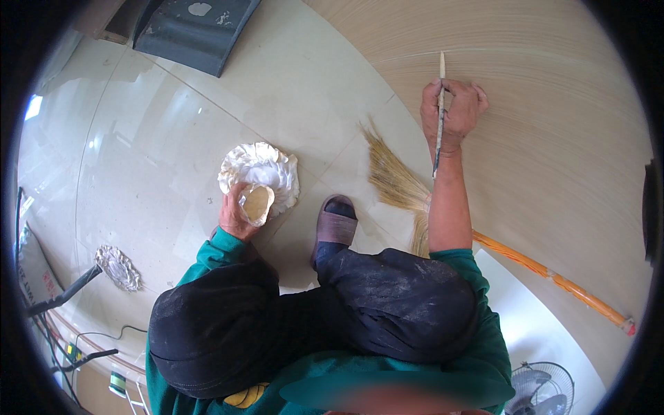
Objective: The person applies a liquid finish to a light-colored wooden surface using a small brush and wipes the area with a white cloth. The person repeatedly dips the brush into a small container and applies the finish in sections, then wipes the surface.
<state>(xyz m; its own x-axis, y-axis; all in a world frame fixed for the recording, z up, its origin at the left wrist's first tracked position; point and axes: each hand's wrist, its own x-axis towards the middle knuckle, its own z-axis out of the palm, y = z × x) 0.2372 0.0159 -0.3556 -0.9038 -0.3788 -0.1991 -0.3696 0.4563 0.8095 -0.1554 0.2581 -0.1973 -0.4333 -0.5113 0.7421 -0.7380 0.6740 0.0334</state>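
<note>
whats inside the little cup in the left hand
The small clear cup in the left hand holds a pale yellowish paste or liquid. Its depth and the cup's bottom cannot be seen. It sits over a white ornate plaster piece.

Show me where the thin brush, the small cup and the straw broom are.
thin paint-stained brush (438,117), head view, middle of its shaft in the right hand.
small clear plastic cup (256,202), head view, its open mouth.
straw broom with orange handle (395,178), head view, its bristles.

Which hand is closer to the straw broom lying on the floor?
Right. The right hand, gripping a thin brush, is just beyond the broom bristles; the left hand holds a small cup across the sandalled foot.
</note>
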